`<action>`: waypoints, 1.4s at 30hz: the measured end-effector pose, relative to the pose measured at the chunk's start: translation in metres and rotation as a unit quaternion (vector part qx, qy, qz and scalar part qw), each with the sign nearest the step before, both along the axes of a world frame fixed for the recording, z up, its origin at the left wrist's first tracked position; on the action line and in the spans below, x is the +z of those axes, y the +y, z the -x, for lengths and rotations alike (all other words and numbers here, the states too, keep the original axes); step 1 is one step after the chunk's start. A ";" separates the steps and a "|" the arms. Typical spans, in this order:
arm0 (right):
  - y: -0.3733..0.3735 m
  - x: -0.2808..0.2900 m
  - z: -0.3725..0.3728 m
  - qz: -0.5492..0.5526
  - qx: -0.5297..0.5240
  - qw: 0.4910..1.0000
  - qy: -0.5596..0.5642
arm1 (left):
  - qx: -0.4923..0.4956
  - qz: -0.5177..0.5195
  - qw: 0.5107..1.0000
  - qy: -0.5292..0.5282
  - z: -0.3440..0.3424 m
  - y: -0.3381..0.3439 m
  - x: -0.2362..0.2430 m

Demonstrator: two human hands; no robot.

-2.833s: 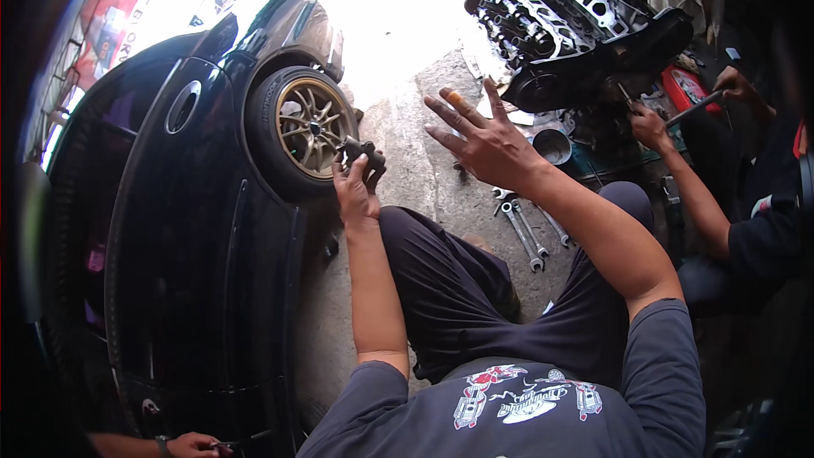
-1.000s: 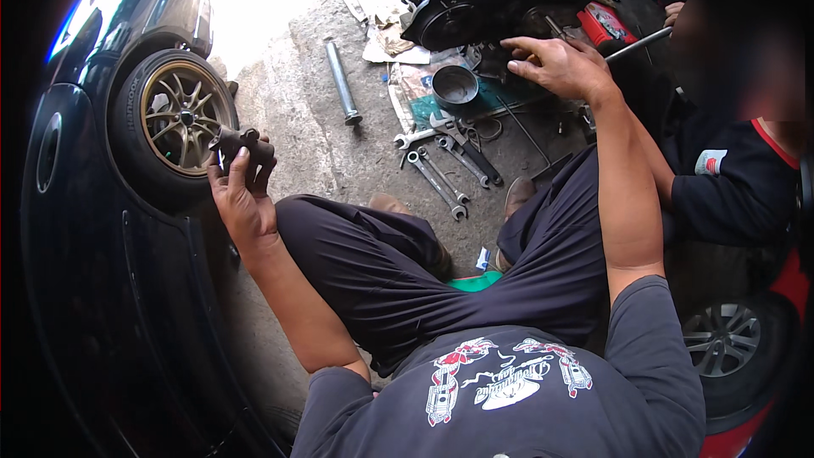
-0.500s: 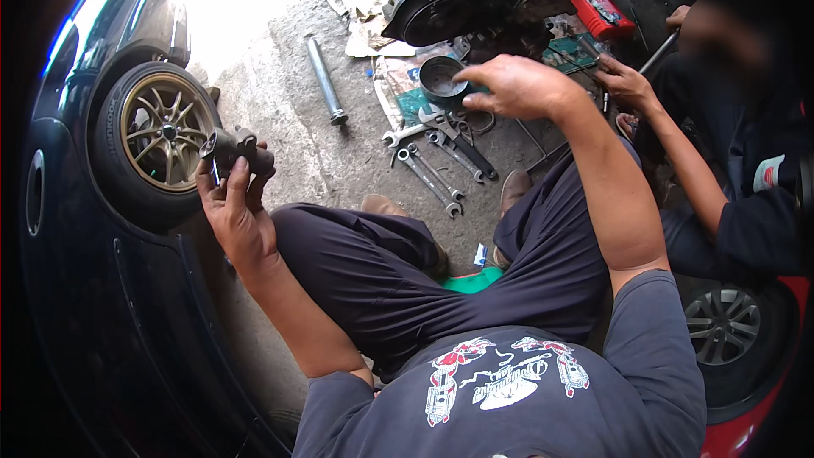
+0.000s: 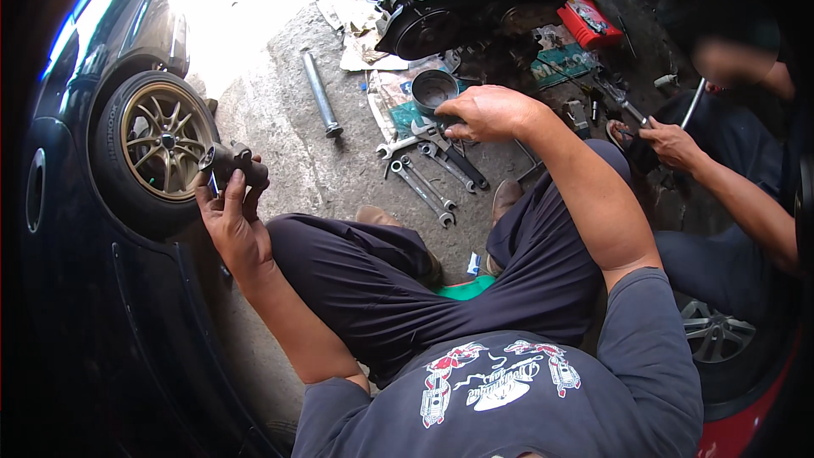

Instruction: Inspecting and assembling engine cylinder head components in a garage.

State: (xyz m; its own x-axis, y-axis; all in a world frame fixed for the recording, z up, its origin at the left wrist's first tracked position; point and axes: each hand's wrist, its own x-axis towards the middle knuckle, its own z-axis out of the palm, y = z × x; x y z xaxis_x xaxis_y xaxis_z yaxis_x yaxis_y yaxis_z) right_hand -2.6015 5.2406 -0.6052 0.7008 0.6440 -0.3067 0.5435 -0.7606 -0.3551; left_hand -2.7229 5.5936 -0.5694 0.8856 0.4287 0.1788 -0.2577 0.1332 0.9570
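Note:
My left hand [image 4: 235, 225] is raised in front of the car wheel, its fingers closed around a dark metal engine part [image 4: 231, 162] with a short tube shape and lugs. Over on the right, my right hand [image 4: 490, 114] hovers beside a round dark tin [image 4: 433, 89], palm down, thumb and forefinger apart with nothing seen between them. Whether a fingertip touches the tin's rim, I cannot tell. Just below that hand lie an adjustable wrench [image 4: 451, 155] with a dark handle and several combination wrenches [image 4: 417, 184] on the concrete.
An engine [image 4: 441, 0] stands at the far side. A long metal tube [image 4: 321, 95] lies on the floor. At right, a co-worker's hand [image 4: 676, 146] grips a tool near a red tray [image 4: 588, 22]. A dark car with a bronze wheel [image 4: 170, 142] borders the left.
My right hand has shifted slightly left and down, its fingers lower beside the tin. My left hand still holds the engine part in nearly the same place. The co-worker's hand has moved right and down.

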 end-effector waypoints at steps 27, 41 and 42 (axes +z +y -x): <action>0.007 -0.014 0.019 0.044 0.065 0.997 0.004 | -0.178 0.078 0.980 -0.032 0.009 -0.151 -0.057; 0.005 0.029 0.034 -0.214 0.034 0.967 0.131 | -0.056 -0.164 0.984 -0.042 0.005 -0.164 -0.115; 0.006 0.026 0.036 -0.212 0.037 0.967 0.133 | -0.047 -0.198 0.977 -0.069 0.005 -0.164 -0.113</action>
